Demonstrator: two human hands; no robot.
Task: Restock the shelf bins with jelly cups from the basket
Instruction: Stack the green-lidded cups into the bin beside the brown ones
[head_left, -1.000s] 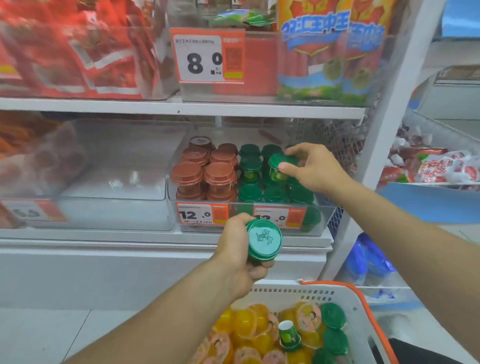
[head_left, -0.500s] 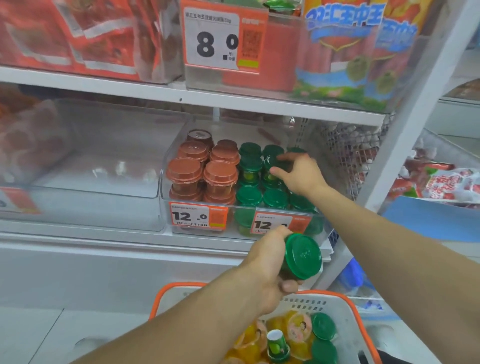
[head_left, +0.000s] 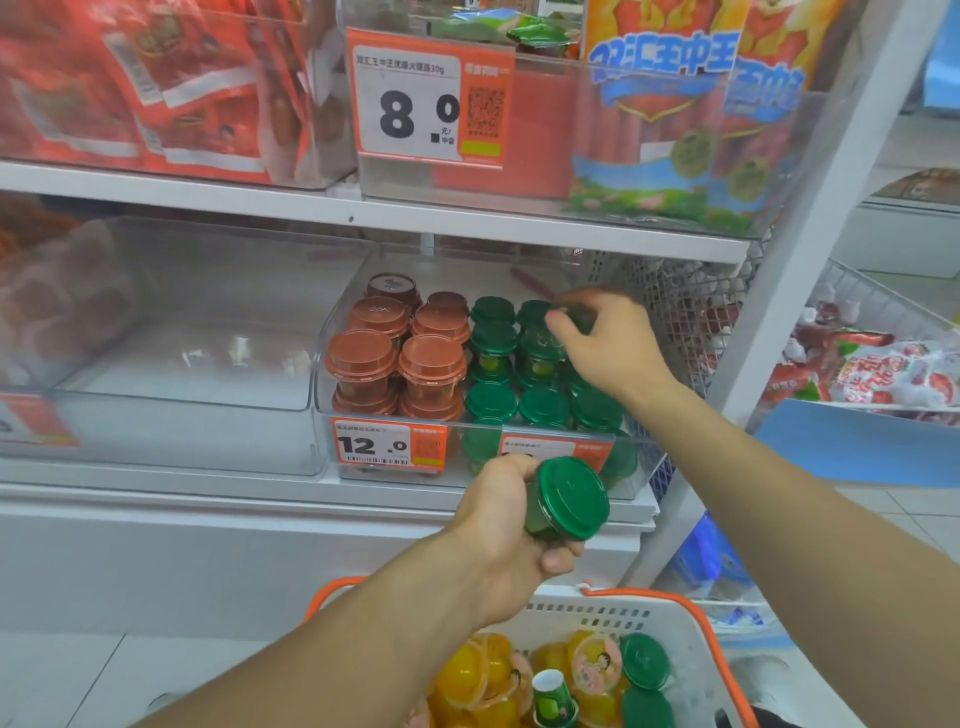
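Observation:
My left hand (head_left: 498, 540) grips a green-lidded jelly cup (head_left: 569, 501) just in front of the clear shelf bin (head_left: 323, 395). The bin holds brown-lidded cups (head_left: 395, 358) on its left and green-lidded cups (head_left: 493, 400) on its right. My right hand (head_left: 613, 348) reaches into the bin's back right. Its thumb and fingers pinch a green cup (head_left: 577, 318) there, though the hand is blurred. Below, a white basket (head_left: 696, 629) with an orange rim holds yellow jelly cups (head_left: 467, 675) and green ones (head_left: 644, 662).
An empty clear bin (head_left: 182, 364) sits left of the jelly bin. The shelf above (head_left: 363, 213) carries sausage packs and an 8.0 price tag (head_left: 426, 104). A white upright post (head_left: 810, 260) and wire mesh (head_left: 691, 306) bound the right side.
My right hand has carried its green cup from the bin's middle to the back right. My left hand with its cup has drifted right, its lid now turned more sideways.

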